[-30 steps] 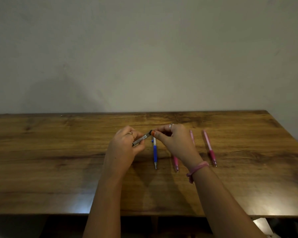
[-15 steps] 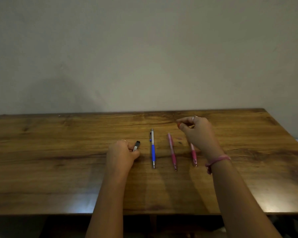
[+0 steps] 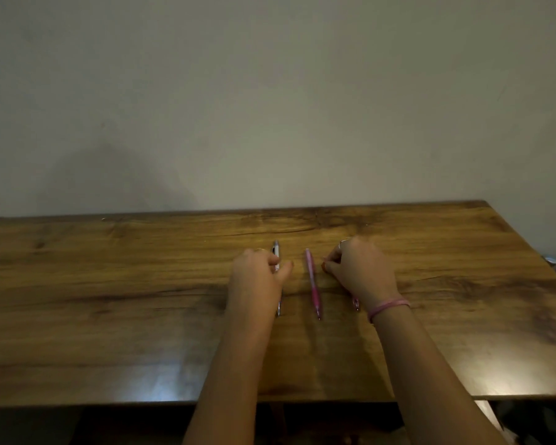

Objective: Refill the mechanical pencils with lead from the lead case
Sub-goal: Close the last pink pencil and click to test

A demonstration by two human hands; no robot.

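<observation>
Three mechanical pencils lie side by side on the wooden table [image 3: 142, 284]. My left hand [image 3: 257, 277] lies curled over the blue pencil [image 3: 276, 252], and only the pencil's top and tip show. The lead case it gripped a moment ago is hidden inside that hand. A pink pencil [image 3: 312, 284] lies bare between my hands. My right hand [image 3: 360, 274] is low over the second pink pencil [image 3: 355, 304], of which only the tip shows. Its thumb and forefinger pinch together by the tabletop on something too small to make out, taken from the case's end.
A plain wall stands behind the table's far edge. The table's right edge runs diagonally at the far right, with a pale object [image 3: 552, 260] just beyond it. A pink band [image 3: 389, 306] sits on my right wrist.
My right hand pulled away from the case's end, swung right and came down to the table. My left hand, with the case, lowered and slid right over the blue pencil.
</observation>
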